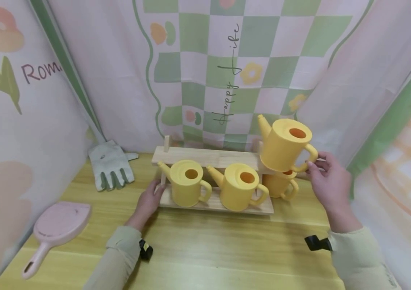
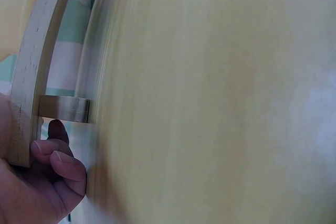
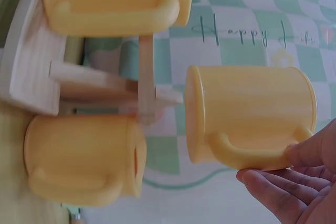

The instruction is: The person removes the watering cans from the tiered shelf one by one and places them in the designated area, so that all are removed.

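Note:
A yellow watering can is up at the right end of a two-tier wooden rack, its spout pointing left. My right hand pinches its handle between thumb and fingers; the right wrist view shows the can's base apart from the rack's upright. Two more yellow cans, one left and one in the middle, stand upright on the lower board. Another can is partly hidden beneath the raised one. At the rack's left end, my left hand holds the board, with fingers curled at its edge.
A white and green work glove lies at the back left of the wooden table. Nearer the front left is a pink dustpan. A checked curtain hangs right behind the rack, and printed cloth closes in both sides.

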`<state>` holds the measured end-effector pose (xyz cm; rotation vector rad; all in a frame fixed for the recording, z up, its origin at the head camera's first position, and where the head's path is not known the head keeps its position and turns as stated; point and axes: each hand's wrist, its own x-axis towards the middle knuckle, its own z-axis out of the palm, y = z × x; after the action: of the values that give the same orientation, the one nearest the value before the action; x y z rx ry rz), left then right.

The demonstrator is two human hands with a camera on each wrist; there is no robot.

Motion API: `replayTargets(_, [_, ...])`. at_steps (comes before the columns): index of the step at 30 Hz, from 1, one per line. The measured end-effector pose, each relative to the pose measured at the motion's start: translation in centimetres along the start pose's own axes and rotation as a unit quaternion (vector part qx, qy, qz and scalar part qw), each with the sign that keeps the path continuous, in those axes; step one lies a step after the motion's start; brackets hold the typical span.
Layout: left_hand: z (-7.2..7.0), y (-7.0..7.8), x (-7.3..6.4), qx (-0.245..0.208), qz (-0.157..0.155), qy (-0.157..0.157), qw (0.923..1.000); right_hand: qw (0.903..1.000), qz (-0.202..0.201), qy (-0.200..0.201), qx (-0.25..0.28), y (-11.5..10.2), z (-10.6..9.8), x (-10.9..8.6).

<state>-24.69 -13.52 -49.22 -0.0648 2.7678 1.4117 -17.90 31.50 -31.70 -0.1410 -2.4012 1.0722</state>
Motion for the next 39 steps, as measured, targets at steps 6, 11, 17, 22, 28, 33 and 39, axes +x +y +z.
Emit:
replayTargets(6, [-0.1,0.0,-0.1,0.005,0.006,0.001,1.0000,0.9998,0.014,0.014,0.008,2.1,-1.3,-0.1])
replayTargets(11, [-0.1,0.0,0.0,0.005,0.004,-0.001,1.0000,0.9995,0.024,0.021,-0.007,3.8,-2.6,-0.2])
replayTargets(17, [-0.1,0.0,0.1,0.005,-0.005,-0.005,1.0000,0.9977,0.039,0.033,-0.043,5.9,-4.0,-0.1])
replayTargets(22, [0.0,0.0,0.1,0.002,-0.010,-0.005,0.9999,0.9939,0.069,0.054,-0.067,7.3,-4.7,-0.2])
replayTargets(28, [0.1,-0.1,0.1,-0.003,-0.012,-0.010,0.9999,0.9909,0.110,0.049,-0.058,9.3,-5.4,-0.2])
replayTargets(33, [0.0,-0.1,0.2,-0.004,-0.014,-0.008,0.9999,0.9899,0.122,0.044,-0.057,11.0,-5.4,-0.4])
replayTargets(39, [0.1,-0.1,0.2,-0.001,-0.013,-0.009,0.9999,0.9873,0.114,0.033,-0.105,13.5,-4.6,-1.0])
